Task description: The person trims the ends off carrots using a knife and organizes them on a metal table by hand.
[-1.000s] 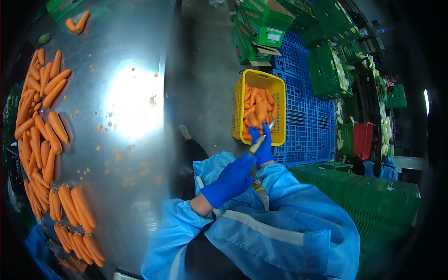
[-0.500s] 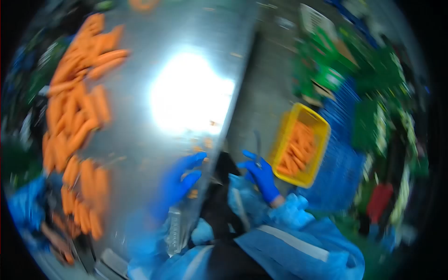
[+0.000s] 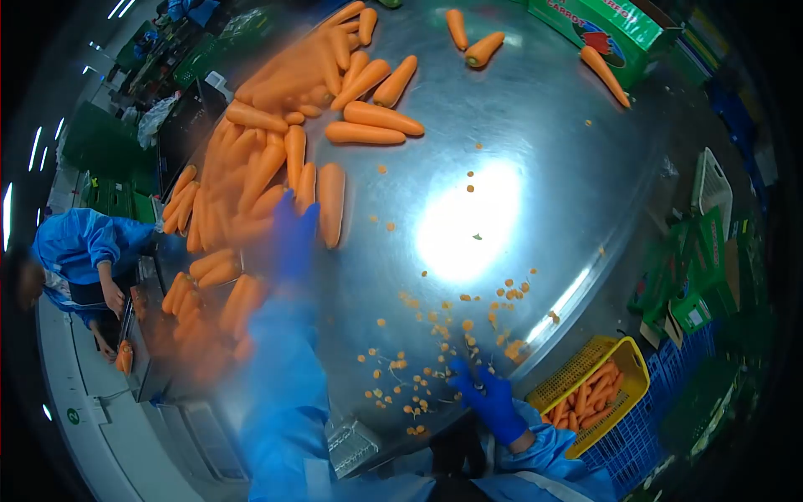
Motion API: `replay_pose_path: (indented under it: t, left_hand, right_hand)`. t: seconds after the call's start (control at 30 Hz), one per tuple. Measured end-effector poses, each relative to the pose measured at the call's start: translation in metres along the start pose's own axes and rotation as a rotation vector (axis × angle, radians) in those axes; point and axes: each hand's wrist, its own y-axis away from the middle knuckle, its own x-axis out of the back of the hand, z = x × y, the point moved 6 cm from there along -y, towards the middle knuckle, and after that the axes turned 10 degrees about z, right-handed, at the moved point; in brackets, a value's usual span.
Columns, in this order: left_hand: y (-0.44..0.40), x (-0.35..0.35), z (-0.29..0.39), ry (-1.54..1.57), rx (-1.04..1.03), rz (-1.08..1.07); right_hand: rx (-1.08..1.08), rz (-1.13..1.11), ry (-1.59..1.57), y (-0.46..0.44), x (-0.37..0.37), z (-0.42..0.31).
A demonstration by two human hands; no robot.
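My left hand (image 3: 293, 238), in a blue glove and blurred by motion, stretches over the edge of a large pile of carrots (image 3: 261, 171). Its fingertips look spread, beside a thick carrot (image 3: 331, 205); contact cannot be made out. My right hand (image 3: 492, 406), also blue-gloved, is low over the near edge of the metal table (image 3: 368, 284). Its fingers are curled round a small knife (image 3: 479, 386), of which only a dark bit shows. Cut carrot ends (image 3: 467, 325) lie scattered in front of this hand.
A yellow crate (image 3: 637, 368) of carrots stands right of the table on a blue crate (image 3: 669, 356). A green carton (image 3: 606, 33) and loose carrots (image 3: 483, 48) are at the far side. A person (image 3: 84, 251) in blue works at left. A clear plastic container (image 3: 351, 445) sits near me.
The view has swung left, bringing the pile and the other person further in. My left hand has gone from the table's near edge to the carrots. My right hand is now over the carrot ends.
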Motion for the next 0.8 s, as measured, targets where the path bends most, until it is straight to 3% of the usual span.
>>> replay_pose_path:
  t: [0.07, 0.1, 0.3, 0.4, 0.5, 0.6, 0.67, 0.73, 0.8]
  left_hand:
    - [-0.024, -0.018, 0.005, -0.282, -0.005, -0.003]
    - [-0.033, -0.027, 0.01, -0.436, 0.01, 0.008]
    - [-0.043, -0.044, 0.048, -0.679, -0.029, 0.062]
    - [-0.04, -0.044, 0.049, -0.753, 0.115, -0.162]
    - [-0.024, -0.046, 0.03, -0.704, 0.184, -0.122]
    - [0.006, -0.031, 0.049, -0.596, 0.079, -0.221]
    - [0.03, -0.026, 0.046, -0.473, -0.428, -0.077]
    - [0.068, -0.016, 0.042, -0.214, -0.562, -0.097]
    - [0.112, 0.008, 0.053, 0.075, -0.367, -0.26]
  right_hand:
    - [0.102, -0.036, 0.223, 0.003, 0.0, -0.015]
    - [0.121, -0.028, 0.178, 0.001, -0.001, -0.015]
    - [0.194, 0.029, 0.119, 0.001, -0.002, -0.007]
    - [0.198, 0.062, 0.13, 0.002, -0.003, -0.009]
    - [0.157, 0.061, 0.163, 0.003, 0.0, -0.005]
    - [0.129, 0.06, 0.143, 0.007, 0.001, -0.011]
    - [0.067, 0.029, 0.044, 0.01, 0.001, -0.012]
    - [0.047, 0.066, -0.148, 0.012, 0.004, -0.002]
    - [0.042, 0.092, -0.255, 0.014, 0.007, 0.001]
